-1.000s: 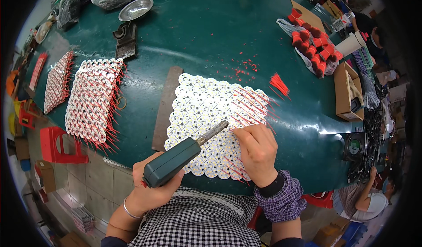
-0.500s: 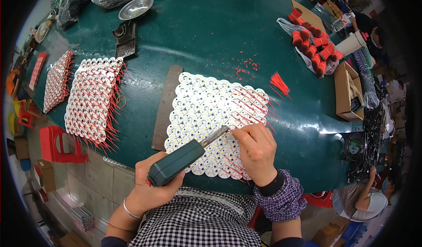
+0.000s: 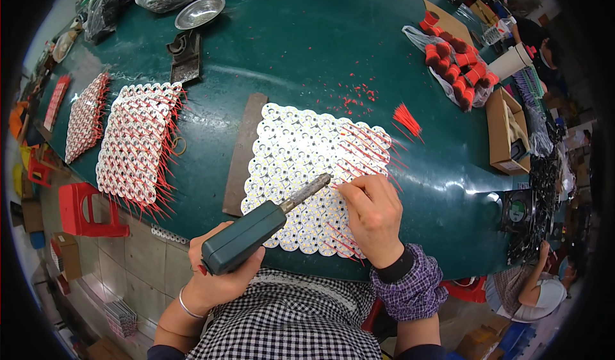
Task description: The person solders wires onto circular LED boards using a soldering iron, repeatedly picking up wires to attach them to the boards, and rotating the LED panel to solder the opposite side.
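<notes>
My left hand (image 3: 224,267) grips the dark green body of a soldering gun (image 3: 246,237). Its metal barrel points up and right over a sheet of round white LED boards (image 3: 291,161), ending a little left of my right fingertips. My right hand (image 3: 373,216) is closed in a pinch low over the sheet. A bit of red wire shows at the fingertips; most of it is hidden by the hand. Thin red wires (image 3: 365,148) lie in rows across the sheet's right side, and a few more stick out at its lower right corner.
A dark flat bar (image 3: 242,168) lies under the sheet's left edge. Wired board sheets (image 3: 131,145) lie to the left. Loose red wires (image 3: 407,122) and red scraps (image 3: 359,96) lie beyond, with red wire bundles (image 3: 458,65) and a cardboard box (image 3: 506,132) at right. A metal bowl (image 3: 200,12) sits far back.
The soldering gun has drawn back down and left, its tip now farther from my right fingertips. My right hand has barely moved.
</notes>
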Tool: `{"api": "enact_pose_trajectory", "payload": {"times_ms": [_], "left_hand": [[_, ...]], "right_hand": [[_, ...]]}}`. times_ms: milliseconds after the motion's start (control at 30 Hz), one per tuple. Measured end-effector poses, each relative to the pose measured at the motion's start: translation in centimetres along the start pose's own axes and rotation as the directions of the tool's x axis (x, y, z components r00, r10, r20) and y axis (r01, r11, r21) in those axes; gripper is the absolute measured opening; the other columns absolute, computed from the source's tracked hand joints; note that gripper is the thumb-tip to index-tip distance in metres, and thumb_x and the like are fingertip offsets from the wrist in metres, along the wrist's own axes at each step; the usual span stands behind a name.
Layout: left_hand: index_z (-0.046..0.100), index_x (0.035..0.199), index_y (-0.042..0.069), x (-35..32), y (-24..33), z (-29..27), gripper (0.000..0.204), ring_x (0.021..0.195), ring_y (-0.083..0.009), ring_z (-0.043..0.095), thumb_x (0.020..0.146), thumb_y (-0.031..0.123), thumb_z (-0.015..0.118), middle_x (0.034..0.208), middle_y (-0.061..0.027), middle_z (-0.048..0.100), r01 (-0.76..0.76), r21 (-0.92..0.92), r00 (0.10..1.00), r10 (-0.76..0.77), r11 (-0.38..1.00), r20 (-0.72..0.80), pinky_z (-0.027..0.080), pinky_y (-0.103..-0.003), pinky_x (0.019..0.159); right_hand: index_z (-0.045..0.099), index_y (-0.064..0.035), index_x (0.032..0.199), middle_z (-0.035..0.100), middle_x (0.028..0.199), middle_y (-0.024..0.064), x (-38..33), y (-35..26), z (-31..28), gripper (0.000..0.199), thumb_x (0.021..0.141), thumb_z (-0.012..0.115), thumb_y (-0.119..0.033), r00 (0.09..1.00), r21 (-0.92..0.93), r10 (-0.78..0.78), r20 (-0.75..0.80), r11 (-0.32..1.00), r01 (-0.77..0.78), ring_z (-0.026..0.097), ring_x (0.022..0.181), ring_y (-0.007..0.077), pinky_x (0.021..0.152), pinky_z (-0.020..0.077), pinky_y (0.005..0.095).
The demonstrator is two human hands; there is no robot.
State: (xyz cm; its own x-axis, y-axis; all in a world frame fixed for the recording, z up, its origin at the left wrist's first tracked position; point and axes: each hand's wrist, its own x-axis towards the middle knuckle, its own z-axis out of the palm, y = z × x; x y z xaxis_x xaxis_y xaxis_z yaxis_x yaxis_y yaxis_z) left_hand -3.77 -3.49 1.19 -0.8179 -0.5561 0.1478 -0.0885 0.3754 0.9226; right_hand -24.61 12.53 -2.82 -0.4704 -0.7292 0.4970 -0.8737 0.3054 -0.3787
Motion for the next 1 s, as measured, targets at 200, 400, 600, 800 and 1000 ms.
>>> {"api": "enact_pose_trajectory", "payload": {"times_ms": [200,400,600,800,1000], "left_hand": [[0.071,0.098,-0.001,-1.3,-0.2,-0.7,0.021,0.067,-0.0161,0.062,0.078,0.000,0.076,0.087,-0.0081,0.066,0.048,0.033,0.998,-0.049,0.998,0.027,0.049,-0.027,0.058],[0.070,0.099,-0.003,-2.0,0.4,-1.2,0.023,0.067,-0.0171,0.063,0.076,-0.002,0.075,0.086,-0.0089,0.067,0.052,0.017,0.991,-0.054,0.998,0.121,0.050,-0.027,0.059],[0.069,0.097,-0.004,-2.4,0.6,-0.8,0.022,0.070,-0.0157,0.066,0.075,-0.005,0.075,0.086,-0.0103,0.069,0.029,0.021,0.986,-0.032,0.999,0.162,0.051,-0.027,0.063],[0.069,0.094,-0.004,-2.8,0.2,-0.5,0.019,0.069,-0.0141,0.066,0.076,-0.004,0.075,0.084,-0.0095,0.069,0.044,0.018,0.986,-0.046,0.999,0.163,0.051,-0.026,0.062],[0.069,0.091,-0.003,-3.0,0.1,-0.5,0.016,0.065,-0.0127,0.062,0.077,-0.001,0.075,0.079,-0.0072,0.067,0.091,0.029,0.981,-0.094,0.995,0.171,0.048,-0.026,0.059]], "right_hand": [[0.072,-0.0046,0.095,0.062,0.083,0.0045,-1.2,-1.7,-2.3,0.027,0.070,0.073,0.005,1.000,0.037,0.014,-0.014,0.999,-0.013,0.060,0.076,0.0219,0.067,0.0452,0.0346],[0.071,-0.0035,0.096,0.061,0.080,0.0052,-3.2,-3.0,-2.8,0.025,0.072,0.073,0.005,0.997,0.084,0.073,0.038,0.994,-0.076,0.059,0.074,0.0226,0.066,0.0454,0.0355],[0.070,-0.0022,0.095,0.060,0.080,0.0055,-3.8,-3.1,-2.3,0.022,0.074,0.072,0.005,0.996,0.071,0.073,0.046,0.995,-0.077,0.059,0.074,0.0232,0.067,0.0460,0.0362],[0.070,-0.0027,0.092,0.060,0.080,0.0061,-3.9,-3.3,-2.1,0.021,0.073,0.074,0.006,0.995,0.048,0.092,0.029,0.994,-0.093,0.059,0.074,0.0243,0.066,0.0470,0.0361],[0.071,-0.0029,0.090,0.060,0.079,0.0067,-3.8,-3.6,-2.1,0.022,0.071,0.075,0.007,0.995,0.022,0.099,0.029,0.995,-0.099,0.060,0.073,0.0253,0.065,0.0482,0.0367]]}}
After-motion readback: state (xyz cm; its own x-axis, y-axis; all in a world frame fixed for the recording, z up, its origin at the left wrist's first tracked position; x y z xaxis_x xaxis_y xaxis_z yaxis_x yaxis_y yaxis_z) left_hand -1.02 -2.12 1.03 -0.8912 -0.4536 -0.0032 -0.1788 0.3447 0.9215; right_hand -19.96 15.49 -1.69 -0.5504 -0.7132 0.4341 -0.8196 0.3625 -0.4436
